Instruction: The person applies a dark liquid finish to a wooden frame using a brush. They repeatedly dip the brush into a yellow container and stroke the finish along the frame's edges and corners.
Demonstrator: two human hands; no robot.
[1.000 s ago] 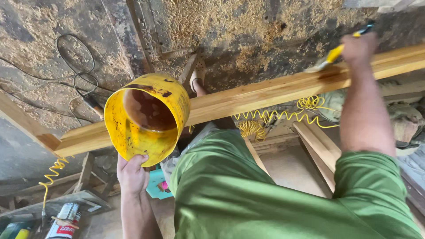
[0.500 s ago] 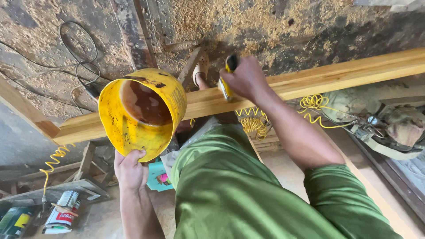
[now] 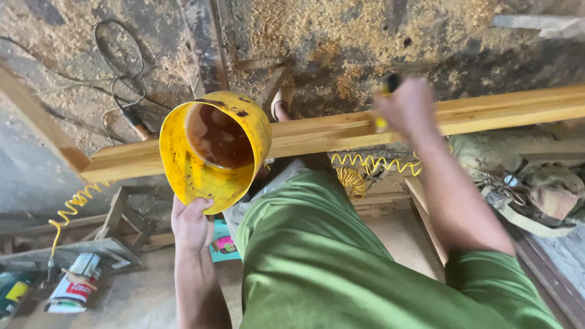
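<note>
Left hand (image 3: 192, 224) is closed around the base of a yellow bucket (image 3: 213, 146). Right hand (image 3: 407, 106), blurred, is closed on a brush handle (image 3: 390, 85) over the wooden beam (image 3: 499, 106).

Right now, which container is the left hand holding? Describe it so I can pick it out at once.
Find the long pale wooden beam crossing the view above the sawdust-strewn floor. In front of its left part, the left hand grips a yellow bucket from below. It is the only big open container, stained dark and holding brown liquid, unlike the small cans lower left.
</note>
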